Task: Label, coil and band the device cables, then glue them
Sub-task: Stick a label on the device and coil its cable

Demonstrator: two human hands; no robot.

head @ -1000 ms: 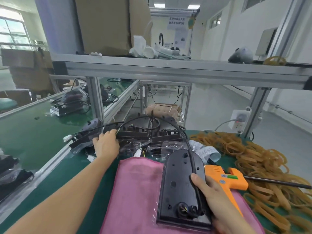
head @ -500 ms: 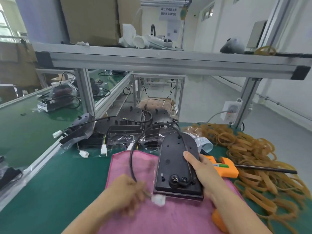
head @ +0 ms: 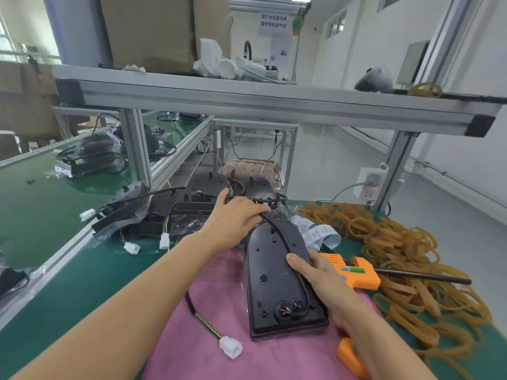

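Two hands are on the job here: your right hand (head: 319, 281) grips the right edge of the black device (head: 277, 281), thumb laid across its back, while your left hand (head: 236, 219) reaches past its rounded far end with fingers loosely extended over the black cable (head: 290, 250); whether they actually pinch the cable you cannot tell. The device lies back-up on the pink cloth (head: 219, 319), a matte moulded plastic shell shaped like an arch, rounded at the far end and squared at the near end, dotted with small screw holes. Your cable is smooth and rubbery, running up the right side of the shell from a round port at the near end. A second stretch of it lies on the cloth to the left, its sheath stripped to thin coloured wires ending in a white connector (head: 230, 346) of translucent plastic. Just right of your hand lies the orange glue gun (head: 354, 272), hard and glossy, and beyond it a tangled heap of tan rubber bands (head: 406, 259) on the green bench mat (head: 82, 283).
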